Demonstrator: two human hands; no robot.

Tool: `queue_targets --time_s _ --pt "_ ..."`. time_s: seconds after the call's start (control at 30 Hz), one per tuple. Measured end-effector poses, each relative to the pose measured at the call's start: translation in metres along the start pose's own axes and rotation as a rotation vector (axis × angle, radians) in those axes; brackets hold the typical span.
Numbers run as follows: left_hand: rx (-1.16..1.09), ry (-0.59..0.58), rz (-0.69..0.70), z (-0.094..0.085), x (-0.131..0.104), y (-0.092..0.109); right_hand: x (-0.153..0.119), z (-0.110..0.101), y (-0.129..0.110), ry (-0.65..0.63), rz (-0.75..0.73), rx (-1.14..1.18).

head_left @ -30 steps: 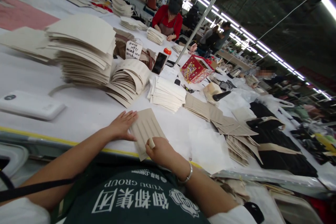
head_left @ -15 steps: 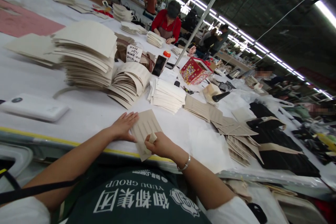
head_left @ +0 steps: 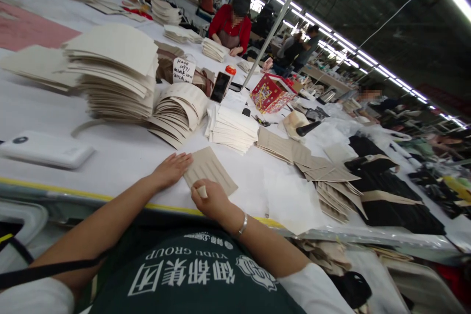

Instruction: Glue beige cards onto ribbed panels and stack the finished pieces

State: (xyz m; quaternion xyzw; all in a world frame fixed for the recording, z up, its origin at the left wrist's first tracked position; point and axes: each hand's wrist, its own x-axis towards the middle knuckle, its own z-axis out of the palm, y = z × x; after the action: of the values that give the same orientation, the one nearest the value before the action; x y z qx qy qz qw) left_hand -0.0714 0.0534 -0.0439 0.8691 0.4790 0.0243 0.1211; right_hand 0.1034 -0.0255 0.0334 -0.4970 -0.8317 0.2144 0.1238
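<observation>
On the white table in front of me lies a beige panel [head_left: 210, 166] with several raised lines across it. My left hand [head_left: 172, 169] rests flat, fingers stretched, with its fingertips at the panel's left edge. Over the panel's near edge, my right hand [head_left: 213, 200] is closed around a small cream-coloured block [head_left: 201, 191]. Only the end of that block shows, so its exact kind is unclear. The block's lower side and its contact with the panel are hidden by the fingers.
Tall stacks of beige panels [head_left: 114, 73], a fanned stack [head_left: 180, 110] and white sheets [head_left: 233, 127] stand beyond my hands. A white power bank-like device [head_left: 46, 149] lies left. More beige pieces [head_left: 327, 176] and black fabric [head_left: 397, 206] lie right. A co-worker in red [head_left: 231, 27] sits across.
The panel has turned, its near end swinging from the table's front edge toward the right. My right hand has shifted left, still closed on the block. The left hand stays flat.
</observation>
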Motion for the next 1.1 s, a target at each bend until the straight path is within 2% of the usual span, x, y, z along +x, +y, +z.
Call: queue_targets --time_s 0.1,0.17,0.23,0.33,0.43,0.5,0.6,0.73,0.8,0.87,0.97,1.03,1.1 --pt "0.006 0.007 -0.008 0.003 0.003 -0.003 -0.037 -0.018 0.009 -0.107 0.067 0.091" --pt "0.003 -0.02 -0.001 0.002 0.004 -0.004 -0.04 -0.027 0.015 -0.131 0.061 0.168" --pt "-0.008 -0.057 0.011 -0.003 0.004 -0.003 -0.024 -0.029 0.017 -0.061 0.026 0.209" --pt "-0.02 -0.079 0.03 -0.011 0.0 0.0 0.019 -0.018 0.014 0.041 -0.025 0.145" --pt "-0.022 -0.078 0.013 -0.015 -0.002 0.003 0.053 -0.005 0.006 0.058 -0.02 0.013" --pt "-0.019 -0.082 0.009 -0.015 -0.003 0.003 0.058 -0.002 0.003 0.051 -0.022 -0.034" --pt "-0.001 -0.093 0.008 -0.012 -0.001 0.002 0.034 -0.008 0.006 0.016 -0.015 -0.029" --pt "0.005 -0.078 -0.002 -0.008 0.004 0.0 -0.03 -0.024 0.021 -0.029 0.065 0.083" --pt "0.005 -0.066 0.001 -0.006 0.006 -0.001 -0.061 -0.031 0.033 -0.064 0.175 0.172" --pt "0.014 -0.051 -0.003 -0.004 0.007 -0.001 -0.086 -0.037 0.05 -0.086 0.367 0.297" --pt "0.026 -0.039 -0.026 -0.002 0.005 0.001 -0.11 -0.045 0.076 0.01 0.628 0.491" --pt "0.021 -0.049 -0.032 -0.003 -0.001 0.006 -0.118 -0.046 0.088 0.115 0.695 0.586" --pt "0.019 -0.046 -0.017 -0.006 -0.01 0.013 -0.121 -0.043 0.093 0.162 0.749 0.708"
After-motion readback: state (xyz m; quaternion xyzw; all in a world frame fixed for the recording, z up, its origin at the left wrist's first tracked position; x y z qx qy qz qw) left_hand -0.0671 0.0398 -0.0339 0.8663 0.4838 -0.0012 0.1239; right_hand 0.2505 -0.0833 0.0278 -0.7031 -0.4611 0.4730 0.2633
